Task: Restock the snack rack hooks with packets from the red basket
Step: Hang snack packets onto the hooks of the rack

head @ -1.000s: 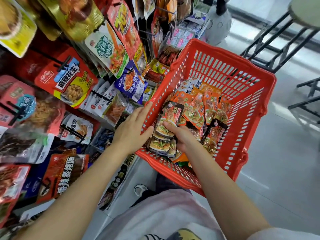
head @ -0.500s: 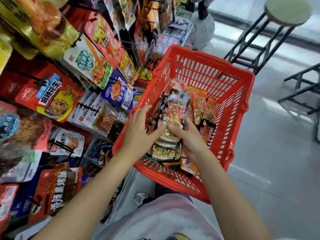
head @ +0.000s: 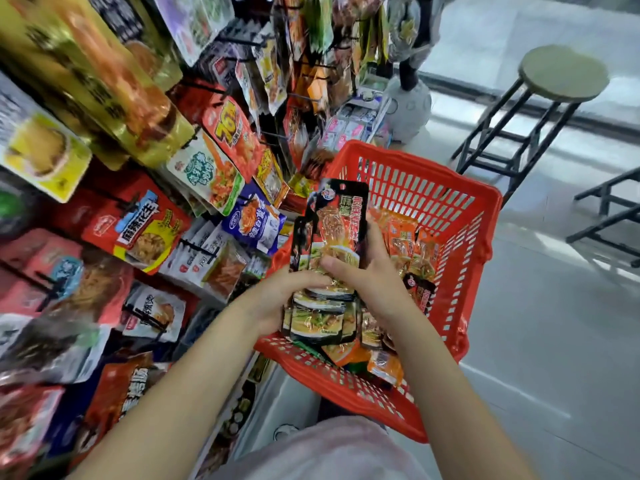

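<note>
A red basket stands in front of me with several orange snack packets inside. Above its near left part I hold a fanned stack of black-topped packets. My right hand grips the stack from the right, thumb across the front. My left hand holds its lower left side, fingers curled round the edge. The snack rack fills the left, its hooks hung with red, blue and white packets.
A round stool on black legs stands at the back right on the grey floor. More black metal frames lie at the right edge. A white and black stand is behind the basket.
Both hands have lifted the stack of black-topped packets up out of the basket. My left hand left the basket rim and took hold of the stack. The view tilted upward.
</note>
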